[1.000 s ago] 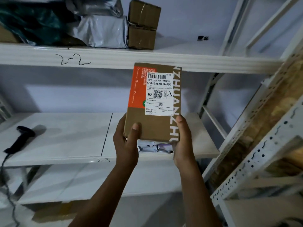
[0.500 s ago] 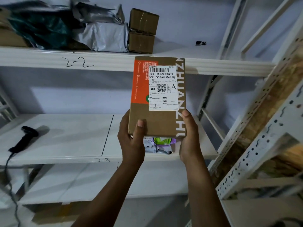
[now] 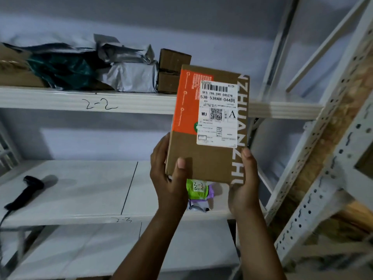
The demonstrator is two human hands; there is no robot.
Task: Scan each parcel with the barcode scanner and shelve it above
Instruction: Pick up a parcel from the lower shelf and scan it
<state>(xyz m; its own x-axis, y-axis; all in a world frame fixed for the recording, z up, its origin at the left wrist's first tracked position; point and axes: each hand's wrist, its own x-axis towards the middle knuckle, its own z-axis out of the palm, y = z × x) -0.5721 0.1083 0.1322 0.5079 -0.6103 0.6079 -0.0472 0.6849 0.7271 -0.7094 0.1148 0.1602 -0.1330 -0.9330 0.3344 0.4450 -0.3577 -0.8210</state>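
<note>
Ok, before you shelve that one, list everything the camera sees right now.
parcel box: one, brown with orange panel and white label, held upright before the upper shelf
barcode scanner: one, black, lying on the middle shelf, left end
small packet: one, green and purple, middle shelf, below the parcel box
small boxes: two, brown, stacked on the upper shelf
mailer bags: at least two, grey, upper shelf, left of the small boxes
dark bag: one, dark green, upper shelf, further left
upper shelf: one, white, marked 2-2
middle shelf: one, white, marked 2-3
left hand: one, grips the parcel box's lower left corner
right hand: one, holds its lower right edge
</note>
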